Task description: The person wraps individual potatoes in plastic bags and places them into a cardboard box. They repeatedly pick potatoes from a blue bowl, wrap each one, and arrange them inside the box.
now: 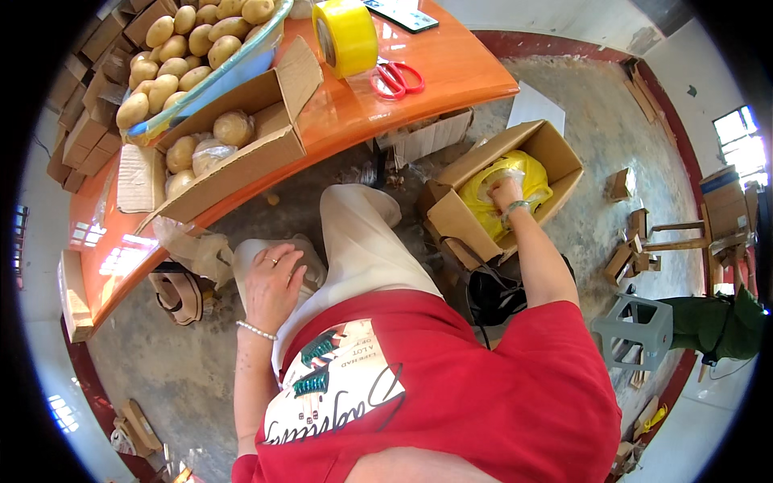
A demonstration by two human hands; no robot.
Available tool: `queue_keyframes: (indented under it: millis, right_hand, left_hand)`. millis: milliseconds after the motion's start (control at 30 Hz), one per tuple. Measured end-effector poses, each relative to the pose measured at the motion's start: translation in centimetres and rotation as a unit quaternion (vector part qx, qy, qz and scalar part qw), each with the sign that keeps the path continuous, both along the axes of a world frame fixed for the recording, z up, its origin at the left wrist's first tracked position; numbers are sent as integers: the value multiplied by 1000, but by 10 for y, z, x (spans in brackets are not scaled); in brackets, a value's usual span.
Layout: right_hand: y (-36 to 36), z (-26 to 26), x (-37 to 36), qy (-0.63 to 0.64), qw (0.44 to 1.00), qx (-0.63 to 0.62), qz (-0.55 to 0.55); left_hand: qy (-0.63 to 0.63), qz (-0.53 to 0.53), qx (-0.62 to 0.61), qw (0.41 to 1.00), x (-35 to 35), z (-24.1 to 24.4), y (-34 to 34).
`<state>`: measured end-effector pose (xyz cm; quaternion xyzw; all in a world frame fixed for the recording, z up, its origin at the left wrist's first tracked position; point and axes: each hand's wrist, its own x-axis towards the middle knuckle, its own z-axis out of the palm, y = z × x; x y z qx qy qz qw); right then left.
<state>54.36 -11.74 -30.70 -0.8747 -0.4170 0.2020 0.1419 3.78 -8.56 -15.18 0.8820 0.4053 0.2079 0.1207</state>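
My right hand point(506, 192) reaches into an open cardboard box point(447, 211) at my right, its fingers on clear plastic inside a yellow plastic bag point(534, 178); what it grips, if anything, is hidden. My left hand point(275, 275) rests on my left thigh, fingers loosely spread, holding nothing. Before me on the orange table point(338, 121) a long cardboard box point(259, 154) lies open, with several potatoes point(180, 154) in it, some wrapped in clear film. Behind it a blue basin point(241, 69) is heaped with bare potatoes point(162, 90).
A roll of yellow tape point(356, 36), red-handled scissors point(397, 80) and a phone point(401, 13) lie on the table. Clear plastic bags point(196, 244) hang over its near edge. A grey stool point(634, 329) stands at the right; stacked cartons point(90, 115) are at the far left.
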Motion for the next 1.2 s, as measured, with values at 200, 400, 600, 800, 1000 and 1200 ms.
queue_keyframes:
  millis: [200,400,600,800,1000,1200]
  right_hand:
    - [-18,66,-24,137,987,65,-55]
    - [-37,97,-23,320,922,180,-125]
    - [-40,106,-7,321,892,283,-145]
    - [-30,107,-18,237,915,273,-178]
    - [-21,102,-21,31,932,351,-79]
    - [-14,184,-153,25,927,346,141]
  left_hand:
    - [-10,-15,-4,1000,5,-2,1]
    - [-9,-29,-14,999,4,-5,1]
    - [-13,-41,-14,999,6,2,-1]
    - [-11,-70,-1,997,13,5,-1]
    - [-39,-88,-51,994,29,12,-4]
    - [-277,-101,-441,847,76,27,-9]
